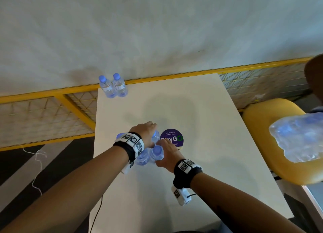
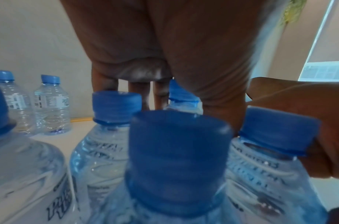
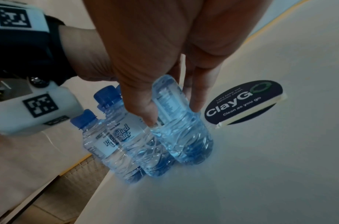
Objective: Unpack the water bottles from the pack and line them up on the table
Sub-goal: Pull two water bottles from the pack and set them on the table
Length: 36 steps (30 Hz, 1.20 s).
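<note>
On the white bench (image 1: pixel 201 171), both hands reach into a cluster of upright bottles (image 3: pixel 126 144), the right hand (image 3: pixel 155 60) pinching 1 bottle (image 3: pixel 182 128), the left hand (image 1: pixel 145 133) gripping another's neck, 2 bottles (image 1: pixel 113 86) standing at the far edge.

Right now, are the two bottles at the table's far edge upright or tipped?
Upright. The two far bottles stand on their bases on the table, blue caps up.
</note>
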Available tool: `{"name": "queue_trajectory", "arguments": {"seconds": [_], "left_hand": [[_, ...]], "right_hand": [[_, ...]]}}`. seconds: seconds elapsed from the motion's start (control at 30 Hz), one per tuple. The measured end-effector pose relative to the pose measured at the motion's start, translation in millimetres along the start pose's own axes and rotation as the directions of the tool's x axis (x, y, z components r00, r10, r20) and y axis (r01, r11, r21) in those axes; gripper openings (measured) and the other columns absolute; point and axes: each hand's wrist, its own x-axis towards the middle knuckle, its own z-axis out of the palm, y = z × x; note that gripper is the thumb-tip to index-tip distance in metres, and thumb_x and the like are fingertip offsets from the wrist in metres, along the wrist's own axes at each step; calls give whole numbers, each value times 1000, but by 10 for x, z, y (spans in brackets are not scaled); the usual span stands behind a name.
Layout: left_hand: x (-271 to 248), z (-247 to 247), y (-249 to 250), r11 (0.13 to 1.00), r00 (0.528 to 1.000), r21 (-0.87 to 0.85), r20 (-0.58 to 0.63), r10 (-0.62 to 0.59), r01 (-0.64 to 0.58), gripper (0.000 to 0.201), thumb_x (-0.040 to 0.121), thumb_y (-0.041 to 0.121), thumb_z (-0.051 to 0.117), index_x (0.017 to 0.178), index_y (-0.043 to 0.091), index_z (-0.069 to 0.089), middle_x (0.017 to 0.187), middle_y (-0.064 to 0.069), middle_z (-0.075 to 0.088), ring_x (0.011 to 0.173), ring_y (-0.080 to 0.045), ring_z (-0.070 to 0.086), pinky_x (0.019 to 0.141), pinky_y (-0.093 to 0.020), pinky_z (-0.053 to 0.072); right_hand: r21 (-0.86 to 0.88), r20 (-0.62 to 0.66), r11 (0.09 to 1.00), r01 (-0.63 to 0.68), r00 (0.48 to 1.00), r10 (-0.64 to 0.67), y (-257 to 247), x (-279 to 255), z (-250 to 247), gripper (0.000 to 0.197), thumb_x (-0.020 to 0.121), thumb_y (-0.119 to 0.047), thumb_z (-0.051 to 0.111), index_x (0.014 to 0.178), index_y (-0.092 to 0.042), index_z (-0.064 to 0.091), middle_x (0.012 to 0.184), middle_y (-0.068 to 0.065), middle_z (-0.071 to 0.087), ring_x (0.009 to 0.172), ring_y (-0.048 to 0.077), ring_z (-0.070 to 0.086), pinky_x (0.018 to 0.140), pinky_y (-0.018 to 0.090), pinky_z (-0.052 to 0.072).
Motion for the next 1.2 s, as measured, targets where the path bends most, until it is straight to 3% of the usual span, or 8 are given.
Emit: {"name": "queue_trajectory", "arguments": {"seconds": [0.13, 0.27, 0.47, 0.63, 0.8, 0.87, 0.97, 1.2], "left_hand": [[59, -21, -24, 998, 999, 64, 33, 17, -20, 56, 80, 38, 80, 125, 19, 52, 122, -3, 60, 99, -31, 68, 79, -39, 54], [82, -38, -37, 997, 997, 75, 74, 26, -32, 53, 81, 34, 81, 123, 18, 54, 120, -5, 62, 98, -30, 68, 79, -39, 55], [67, -116, -44, 999, 991, 21, 128, 45, -48, 46, 80, 20, 76, 123, 16, 60, 120, -7, 62, 101, -30, 67, 89, -45, 60], [-39, -181, -49, 1000, 987, 7, 160, 26, -27, 43, 77, 12, 73, 117, 17, 59, 114, -6, 64, 96, -29, 68, 80, -40, 60], [-179, -475, 77, 999, 996, -38, 83, 24, -21, 64, 78, 21, 63, 141, 26, 53, 139, -1, 58, 114, -29, 66, 94, -48, 59], [-232, -626, 286, 998, 999, -53, 32, 43, -41, 64, 83, 26, 64, 147, 27, 52, 145, 2, 55, 120, -26, 63, 100, -45, 56], [-265, -735, 783, 987, 992, -102, -49, 117, -122, 51, 87, 34, 67, 137, 27, 61, 137, 4, 60, 115, -22, 64, 98, -41, 55], [63, -417, 2552, 903, 950, -299, -52, 307, -308, 40, 85, 44, 64, 119, 25, 72, 117, 4, 70, 101, -14, 67, 93, -38, 58]], "right_hand": [[-2, -30, 999, -44, 999, 44, -18, 3, 91, 69, 63, -25, 85, 115, -22, 40, 112, -4, 53, 90, 17, 57, 79, 33, 54], [-25, -30, 999, -28, 999, 27, -4, 28, 78, 72, 63, -26, 86, 119, -17, 40, 115, -2, 51, 92, 19, 57, 80, 33, 54], [-42, -19, 999, -18, 1000, 17, 37, 48, 109, 78, 62, -33, 86, 121, -21, 37, 115, -4, 48, 93, 18, 57, 80, 32, 56], [-37, 2, 999, 6, 1000, -6, 84, 56, 88, 80, 65, -38, 87, 125, -19, 37, 119, -3, 49, 97, 17, 56, 84, 33, 54], [-22, 9, 1000, 19, 1000, -19, 167, -43, -75, 87, 67, -38, 87, 135, -15, 36, 127, 0, 47, 101, 16, 55, 87, 30, 48], [-2, 7, 1000, 11, 1000, -11, 284, -153, -181, 92, 67, -41, 87, 138, -16, 35, 132, 1, 47, 109, 19, 57, 92, 33, 49], [31, -25, 999, -7, 1000, 8, 595, -402, -419, 88, 69, -45, 84, 138, -18, 38, 134, -1, 48, 114, 17, 56, 96, 34, 50], [119, -153, 965, -235, 956, 251, 1935, -1444, -1498, 27, 83, -36, 76, 104, -27, 63, 105, -9, 62, 87, 4, 64, 74, 18, 54]]}}
